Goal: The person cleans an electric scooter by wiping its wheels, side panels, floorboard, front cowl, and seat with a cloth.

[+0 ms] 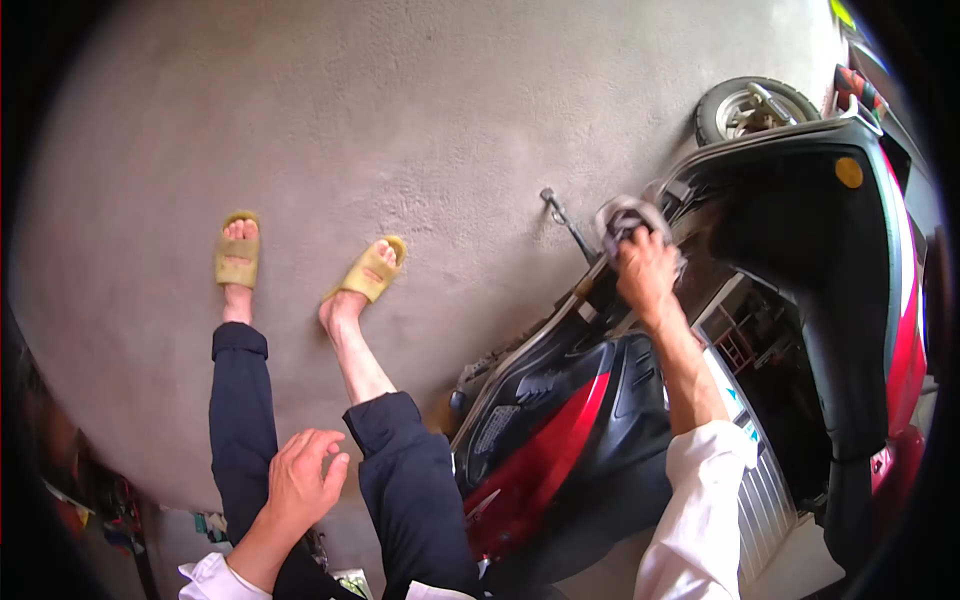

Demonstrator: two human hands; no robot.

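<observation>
My right hand (648,270) is closed on a crumpled greyish cloth (632,215), pressed against the dark footboard area of a red and black scooter (560,430). The cloth is slightly blurred. My left hand (305,475) hovers over my dark trousers near the knees, its fingers apart and nothing in it. The scooter's side stand (568,225) sticks out just left of the cloth.
The scooter's front wheel (755,110) is at the upper right. My feet, in yellow slippers (237,258), stand on the concrete floor (330,120). Various items (110,510) lie at the lower left edge.
</observation>
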